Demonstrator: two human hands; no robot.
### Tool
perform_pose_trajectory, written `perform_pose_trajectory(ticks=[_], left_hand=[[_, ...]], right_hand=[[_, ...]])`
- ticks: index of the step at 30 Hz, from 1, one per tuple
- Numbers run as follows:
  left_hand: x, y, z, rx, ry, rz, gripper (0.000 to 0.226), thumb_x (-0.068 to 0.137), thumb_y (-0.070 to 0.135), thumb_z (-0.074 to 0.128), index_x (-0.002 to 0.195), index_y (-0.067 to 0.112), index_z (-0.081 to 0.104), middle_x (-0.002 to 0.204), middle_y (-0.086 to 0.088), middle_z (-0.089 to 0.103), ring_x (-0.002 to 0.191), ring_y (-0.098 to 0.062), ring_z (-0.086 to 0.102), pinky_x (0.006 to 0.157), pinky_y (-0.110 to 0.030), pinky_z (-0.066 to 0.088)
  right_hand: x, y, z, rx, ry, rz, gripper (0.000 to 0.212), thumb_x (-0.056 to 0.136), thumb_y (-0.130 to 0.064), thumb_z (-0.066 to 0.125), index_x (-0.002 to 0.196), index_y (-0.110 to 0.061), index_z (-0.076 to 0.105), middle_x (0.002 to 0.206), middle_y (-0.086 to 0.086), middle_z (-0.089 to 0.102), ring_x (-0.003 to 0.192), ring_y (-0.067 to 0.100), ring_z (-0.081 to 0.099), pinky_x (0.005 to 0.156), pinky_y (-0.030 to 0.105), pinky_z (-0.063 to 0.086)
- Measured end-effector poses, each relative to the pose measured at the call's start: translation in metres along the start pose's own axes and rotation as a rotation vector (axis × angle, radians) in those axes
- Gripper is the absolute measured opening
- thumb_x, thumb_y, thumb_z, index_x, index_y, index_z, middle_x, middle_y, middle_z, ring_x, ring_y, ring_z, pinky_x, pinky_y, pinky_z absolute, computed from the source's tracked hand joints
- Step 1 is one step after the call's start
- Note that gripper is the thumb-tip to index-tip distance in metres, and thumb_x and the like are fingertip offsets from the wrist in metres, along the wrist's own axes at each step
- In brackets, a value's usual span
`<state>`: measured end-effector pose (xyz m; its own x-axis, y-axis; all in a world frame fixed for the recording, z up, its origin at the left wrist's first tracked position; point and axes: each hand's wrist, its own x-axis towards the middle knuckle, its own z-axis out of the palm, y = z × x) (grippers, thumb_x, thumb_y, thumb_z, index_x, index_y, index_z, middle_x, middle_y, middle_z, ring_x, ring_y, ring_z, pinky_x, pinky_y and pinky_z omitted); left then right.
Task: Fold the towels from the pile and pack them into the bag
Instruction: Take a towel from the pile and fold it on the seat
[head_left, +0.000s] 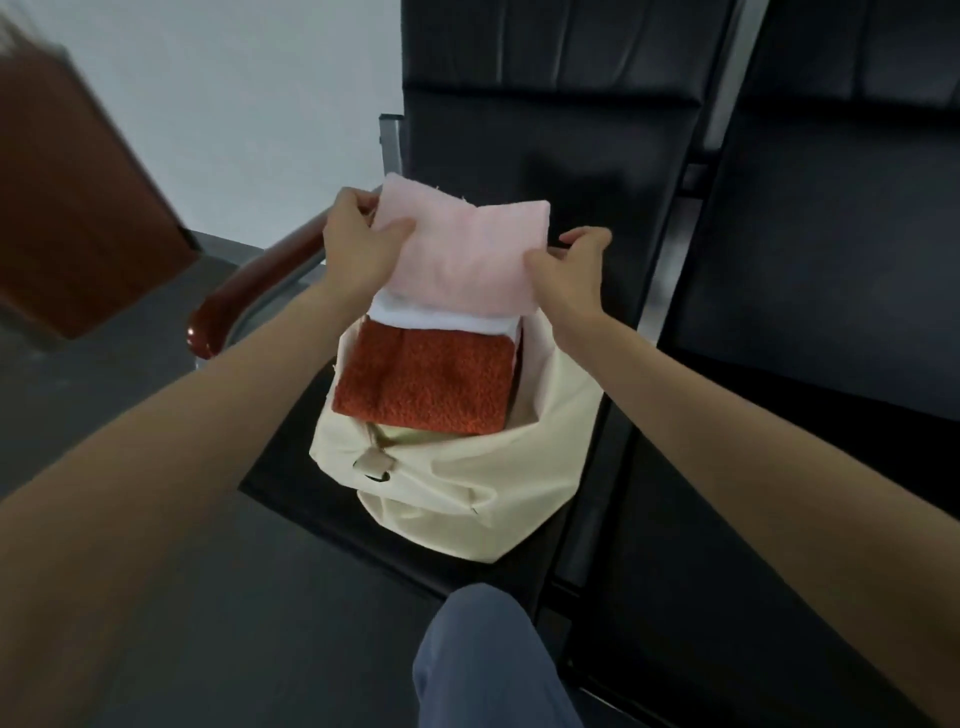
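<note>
A cream cloth bag (467, 499) stands open on a black seat. A folded rust-orange towel (426, 384) sticks out of its mouth, with a folded white towel (441, 317) behind it. Above them I hold a folded pink towel (467, 254) with both hands. My left hand (358, 244) pinches its left edge, thumb on the front. My right hand (571, 270) grips its right edge. The pink towel's lower end meets the white towel at the bag's mouth.
The bag sits on a row of black padded seats (779, 260) with a brown wooden armrest (249, 291) at the left. My knee in blue trousers (483, 660) is at the bottom. A brown panel (67, 208) stands at the far left on a grey floor.
</note>
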<state>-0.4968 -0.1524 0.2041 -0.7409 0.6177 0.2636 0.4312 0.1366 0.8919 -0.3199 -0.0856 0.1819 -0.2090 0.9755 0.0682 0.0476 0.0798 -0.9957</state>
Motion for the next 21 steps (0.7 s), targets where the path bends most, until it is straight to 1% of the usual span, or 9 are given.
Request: perform_pose_trajectory(ticks=[2, 4, 6, 7, 9, 12, 15, 18, 21], left_hand=[[0.016, -0.012, 0.004, 0.046, 0.000, 0.001, 0.030, 0.082, 0.019, 0.069, 0.101, 0.016, 0.046, 0.108, -0.004, 0.060, 0.102, -0.019, 0.061, 0.090, -0.036, 0.053], [0.025, -0.028, 0.009, 0.103, 0.007, 0.008, 0.028, 0.084, 0.020, 0.069, 0.102, 0.012, 0.048, 0.113, -0.007, 0.060, 0.105, -0.022, 0.060, 0.091, -0.035, 0.050], [0.026, -0.043, 0.015, 0.203, -0.019, -0.017, 0.031, 0.089, 0.026, 0.065, 0.110, 0.007, 0.053, 0.117, -0.009, 0.060, 0.110, -0.024, 0.057, 0.092, -0.033, 0.045], [0.024, -0.049, 0.018, 0.263, -0.044, -0.034, 0.035, 0.091, 0.028, 0.063, 0.115, 0.004, 0.054, 0.119, -0.011, 0.059, 0.113, -0.025, 0.055, 0.093, -0.032, 0.042], [0.016, -0.053, 0.023, 0.360, -0.076, -0.023, 0.039, 0.094, 0.027, 0.057, 0.122, 0.001, 0.052, 0.125, -0.015, 0.057, 0.118, -0.028, 0.051, 0.095, -0.032, 0.038], [0.000, -0.045, 0.030, 0.548, -0.053, 0.088, 0.045, 0.096, 0.028, 0.050, 0.130, -0.001, 0.048, 0.133, -0.019, 0.051, 0.126, -0.034, 0.043, 0.103, -0.039, 0.032], [-0.027, -0.027, 0.041, 0.610, -0.046, 0.150, 0.050, 0.095, 0.035, 0.048, 0.135, 0.005, 0.047, 0.142, -0.017, 0.043, 0.135, -0.033, 0.034, 0.110, -0.044, 0.025], [-0.064, -0.003, 0.059, 0.659, -0.027, 0.228, 0.053, 0.095, 0.040, 0.046, 0.140, 0.011, 0.042, 0.154, -0.016, 0.027, 0.145, -0.030, 0.018, 0.116, -0.051, 0.008], [-0.099, 0.025, 0.086, 0.581, -0.135, 0.329, 0.055, 0.096, 0.036, 0.048, 0.144, 0.013, 0.037, 0.157, -0.015, 0.021, 0.146, -0.030, 0.015, 0.117, -0.044, 0.012]], right_hand=[[0.011, 0.009, 0.014, -0.056, 0.009, -0.016, 0.019, 0.088, -0.004, 0.052, 0.100, -0.010, 0.038, 0.083, -0.006, 0.045, 0.076, 0.008, 0.048, 0.065, 0.020, 0.043], [0.017, 0.021, 0.022, -0.114, 0.007, -0.024, 0.015, 0.090, -0.009, 0.057, 0.103, -0.006, 0.050, 0.087, -0.007, 0.048, 0.084, 0.009, 0.051, 0.077, 0.025, 0.048], [0.022, 0.033, 0.024, -0.135, -0.004, -0.001, 0.019, 0.090, -0.012, 0.060, 0.105, -0.002, 0.055, 0.094, -0.002, 0.054, 0.091, 0.013, 0.054, 0.088, 0.032, 0.050], [0.024, 0.037, 0.023, -0.134, -0.013, 0.019, 0.020, 0.090, -0.013, 0.061, 0.106, -0.002, 0.057, 0.097, 0.001, 0.056, 0.092, 0.014, 0.055, 0.091, 0.034, 0.050], [0.026, 0.041, 0.018, -0.141, -0.037, 0.031, 0.020, 0.090, -0.015, 0.061, 0.106, -0.003, 0.058, 0.099, 0.005, 0.060, 0.091, 0.016, 0.058, 0.090, 0.038, 0.051], [0.025, 0.043, 0.003, -0.141, -0.070, 0.012, 0.011, 0.090, -0.016, 0.059, 0.099, -0.009, 0.058, 0.101, 0.008, 0.064, 0.092, 0.021, 0.064, 0.087, 0.044, 0.054], [0.016, 0.045, -0.028, -0.156, -0.069, 0.037, 0.012, 0.091, -0.019, 0.056, 0.102, -0.015, 0.053, 0.104, 0.005, 0.060, 0.095, 0.023, 0.064, 0.087, 0.046, 0.054], [0.003, 0.049, -0.079, -0.269, -0.100, 0.055, 0.024, 0.094, -0.026, 0.055, 0.114, -0.013, 0.051, 0.100, 0.001, 0.058, 0.096, 0.020, 0.061, 0.089, 0.043, 0.053], [-0.010, 0.053, -0.150, -0.416, -0.121, 0.138, 0.038, 0.096, -0.029, 0.054, 0.127, -0.010, 0.044, 0.098, 0.000, 0.055, 0.095, 0.018, 0.057, 0.093, 0.040, 0.051]])
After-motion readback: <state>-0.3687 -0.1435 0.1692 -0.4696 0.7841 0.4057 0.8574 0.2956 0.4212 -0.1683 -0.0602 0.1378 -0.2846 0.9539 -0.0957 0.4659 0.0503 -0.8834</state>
